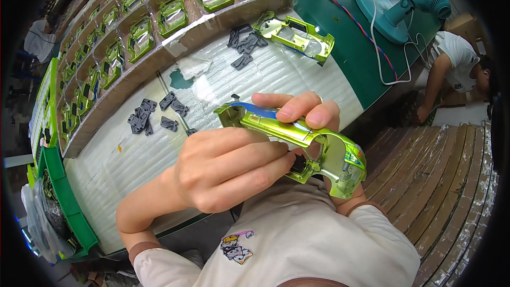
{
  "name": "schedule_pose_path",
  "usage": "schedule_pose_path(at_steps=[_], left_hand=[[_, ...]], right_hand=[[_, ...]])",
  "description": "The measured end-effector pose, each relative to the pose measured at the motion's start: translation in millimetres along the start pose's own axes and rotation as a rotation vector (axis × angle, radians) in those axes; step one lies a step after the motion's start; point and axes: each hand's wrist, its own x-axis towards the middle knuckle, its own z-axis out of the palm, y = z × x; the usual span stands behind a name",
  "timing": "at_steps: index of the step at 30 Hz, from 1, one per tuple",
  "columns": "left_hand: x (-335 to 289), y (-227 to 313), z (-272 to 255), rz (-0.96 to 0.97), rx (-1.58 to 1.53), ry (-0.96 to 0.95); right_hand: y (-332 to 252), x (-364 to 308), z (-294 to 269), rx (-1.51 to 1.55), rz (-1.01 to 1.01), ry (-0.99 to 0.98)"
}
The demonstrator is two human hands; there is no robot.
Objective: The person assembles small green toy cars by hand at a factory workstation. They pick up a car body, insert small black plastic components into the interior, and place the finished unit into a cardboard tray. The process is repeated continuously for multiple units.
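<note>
Green shell [289, 133] tilted in both hands, just toward 3 o'clock of centre. Right hand [313, 110]: fingers curled over its top, gripping. Left hand [226, 167]: fingers bent close beside dark piece [299, 165]; cannot tell whether pinched. Judgement: brace shell firmly, press squarely, spare glossy finish. Loose dark parts [142, 118], 9 o'clock on surface [133, 167].

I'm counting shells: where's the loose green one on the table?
In the head view, the loose green shell lies above centre, slightly right, beside dark grey pieces.
</note>
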Motion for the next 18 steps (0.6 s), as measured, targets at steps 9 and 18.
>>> schedule_pose_path(at_steps=[9, 18], left_hand=[[2.6, 2.8, 6.7, -0.069, -0.148, 0.037], [-3.9, -4.0, 7.8, -0.031, -0.141, 0.001]], right_hand=[[-4.7, 0.9, 2.1, 0.079, 0.061, 0.000], [-3.0, 0.6, -3.8, -0.001, 0.037, -0.055]])
